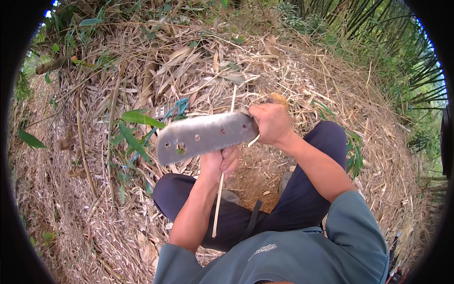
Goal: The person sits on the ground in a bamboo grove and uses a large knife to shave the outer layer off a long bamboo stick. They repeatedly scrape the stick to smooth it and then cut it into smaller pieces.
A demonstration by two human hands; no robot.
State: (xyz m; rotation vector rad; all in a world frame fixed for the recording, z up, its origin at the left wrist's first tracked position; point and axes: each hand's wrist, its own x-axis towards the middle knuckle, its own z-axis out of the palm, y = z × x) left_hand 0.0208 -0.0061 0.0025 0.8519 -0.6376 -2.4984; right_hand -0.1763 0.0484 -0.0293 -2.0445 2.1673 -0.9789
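Note:
My right hand is wrapped round the wooden handle of a broad machete. Its wide grey blade has several holes and points to the left, slightly blurred. Below the blade, my left hand is closed on a thin pale bamboo strip. The strip runs up behind the blade, shows again above it, and hangs down over my lap. Part of my left hand's fingers is hidden by the blade. A small pale curl sticks out near the blade's base, by my right hand.
Dry bamboo leaves and stalks cover the ground around my crossed legs. Brown shavings lie between my knees. Green leaves and a blue strap are at the left. Bamboo stems grow at the far right.

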